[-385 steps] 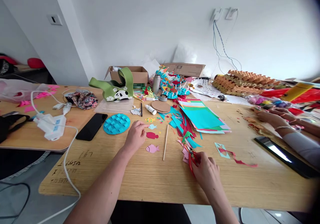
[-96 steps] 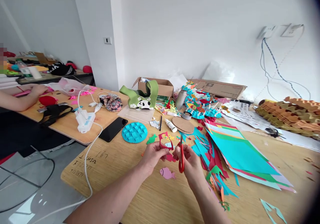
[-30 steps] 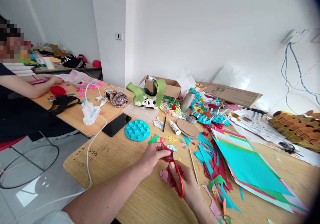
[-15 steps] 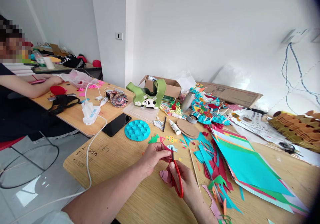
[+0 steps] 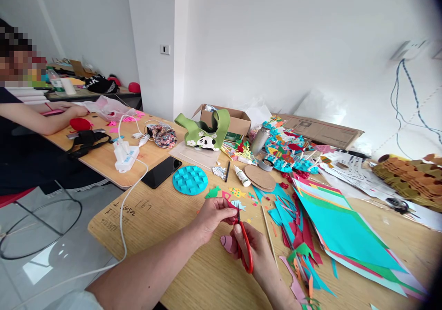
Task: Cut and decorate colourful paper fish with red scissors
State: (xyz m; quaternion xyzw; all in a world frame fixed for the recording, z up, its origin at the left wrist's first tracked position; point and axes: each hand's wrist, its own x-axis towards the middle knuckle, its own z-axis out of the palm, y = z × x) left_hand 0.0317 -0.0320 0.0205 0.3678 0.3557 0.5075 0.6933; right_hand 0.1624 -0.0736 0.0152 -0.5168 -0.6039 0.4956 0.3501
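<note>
Hands working close together: my left hand is pinching a small red paper scrap at the blades of the red-handled scissors gripped in my right hand, with a pink paper fish lying just beside. Below them, a wooden table is holding coloured paper, and a co-worker's arm is resting further along, before a white wall.

L hand pinched, R hand curled (nearly touching).
</note>
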